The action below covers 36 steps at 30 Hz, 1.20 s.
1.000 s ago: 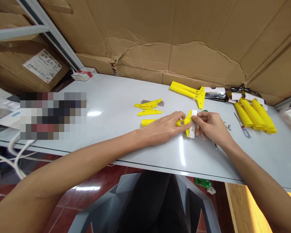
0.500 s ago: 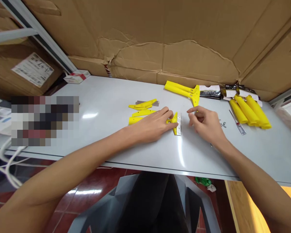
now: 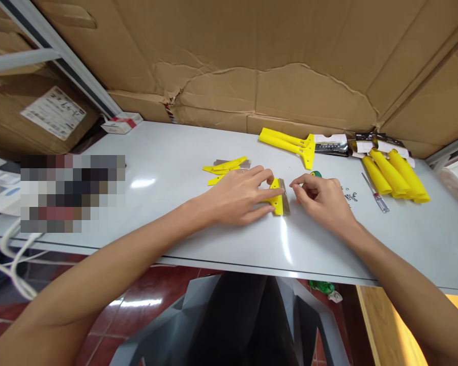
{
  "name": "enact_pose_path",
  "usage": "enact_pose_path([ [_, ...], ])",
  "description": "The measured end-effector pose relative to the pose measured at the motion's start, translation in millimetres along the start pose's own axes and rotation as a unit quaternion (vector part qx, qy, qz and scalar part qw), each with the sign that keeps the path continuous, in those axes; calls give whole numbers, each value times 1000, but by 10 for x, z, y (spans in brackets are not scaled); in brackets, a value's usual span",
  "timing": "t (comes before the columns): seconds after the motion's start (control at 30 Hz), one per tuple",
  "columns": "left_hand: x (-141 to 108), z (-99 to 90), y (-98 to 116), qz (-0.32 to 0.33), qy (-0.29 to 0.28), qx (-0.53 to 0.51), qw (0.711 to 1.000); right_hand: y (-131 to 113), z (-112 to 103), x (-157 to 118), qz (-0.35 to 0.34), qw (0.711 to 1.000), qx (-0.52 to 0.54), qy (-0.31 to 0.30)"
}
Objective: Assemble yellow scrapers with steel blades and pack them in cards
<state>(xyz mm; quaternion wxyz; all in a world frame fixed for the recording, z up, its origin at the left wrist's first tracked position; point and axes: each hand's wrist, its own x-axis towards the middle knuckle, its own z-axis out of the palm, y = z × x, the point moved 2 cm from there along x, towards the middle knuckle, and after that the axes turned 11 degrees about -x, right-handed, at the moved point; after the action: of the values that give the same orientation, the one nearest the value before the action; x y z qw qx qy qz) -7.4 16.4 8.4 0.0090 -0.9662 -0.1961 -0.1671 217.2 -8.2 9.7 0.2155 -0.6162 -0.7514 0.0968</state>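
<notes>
My left hand (image 3: 244, 198) is closed over a yellow scraper (image 3: 278, 206) on the table, its fingers pressing on the scraper's head. A grey metal blade (image 3: 286, 203) sticks out along the right edge of that head. The scraper's handle is hidden under the hand. Just right of the blade is my right hand (image 3: 322, 201), thumb and forefinger close together and the other fingers curled. Whether anything small sits in that pinch cannot be seen. Loose yellow strips (image 3: 229, 165) lie beyond my left hand, with grey blades (image 3: 247, 163) partly beneath them.
Small metal screws (image 3: 351, 196) lie right of my right hand, and a green object (image 3: 316, 174) shows behind it. Farther right are a screwdriver (image 3: 376, 193) and several yellow handles (image 3: 404, 178). Two yellow scrapers (image 3: 286, 141) lie near the cardboard (image 3: 213, 96) at the back.
A wider yellow piece now covers the scraper's head where the shiny holed blade showed before; only a grey blade edge projects. My right hand's thumb and forefinger have come closer together.
</notes>
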Motion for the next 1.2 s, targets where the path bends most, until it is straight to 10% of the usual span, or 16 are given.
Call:
enact_pose_path([
  [0.27,-30,-116,-358,-179,132,-76,972,56,-7,43,-3,998,-51,-44],
  [0.7,7,9,-130,-52,-35,-79,995,205,6,42,-159,967,-82,-181],
  [1.2,21,123,-117,-11,-14,-75,997,268,-11,82,-198,961,-24,-193],
])
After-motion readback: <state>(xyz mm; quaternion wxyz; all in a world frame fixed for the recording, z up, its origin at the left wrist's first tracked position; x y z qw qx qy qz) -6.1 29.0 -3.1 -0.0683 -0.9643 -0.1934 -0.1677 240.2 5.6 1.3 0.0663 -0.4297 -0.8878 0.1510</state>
